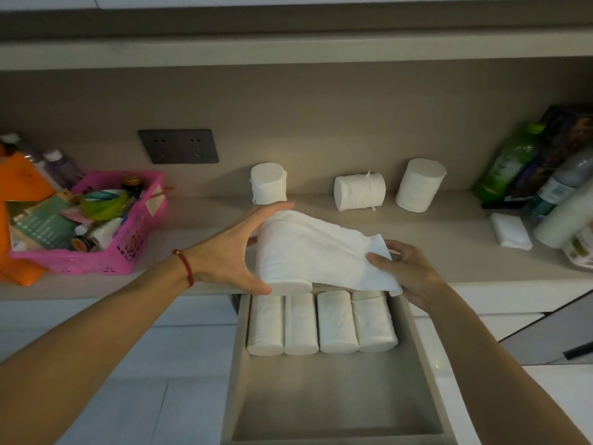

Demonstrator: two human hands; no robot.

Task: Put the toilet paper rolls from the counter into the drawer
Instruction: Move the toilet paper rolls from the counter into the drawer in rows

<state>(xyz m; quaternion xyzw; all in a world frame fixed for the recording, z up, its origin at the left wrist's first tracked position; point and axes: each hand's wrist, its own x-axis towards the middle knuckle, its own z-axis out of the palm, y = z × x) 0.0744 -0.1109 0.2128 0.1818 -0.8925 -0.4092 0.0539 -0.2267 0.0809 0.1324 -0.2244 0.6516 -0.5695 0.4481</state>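
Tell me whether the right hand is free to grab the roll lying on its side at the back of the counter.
Probably not yet. The right hand is pinching the loose sheet of the roll that the left hand holds. The path to the lying roll looks open otherwise.

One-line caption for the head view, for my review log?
Left hand and right hand hold a partly unwound roll over the open drawer; three rolls wait on the counter.

Head view, 1 wide-angle camera, worn high and aimed forward and down.
The counter [417, 252] and open drawer [321, 396] are seen from close above, facing the back wall; edges are bowed by the lens.
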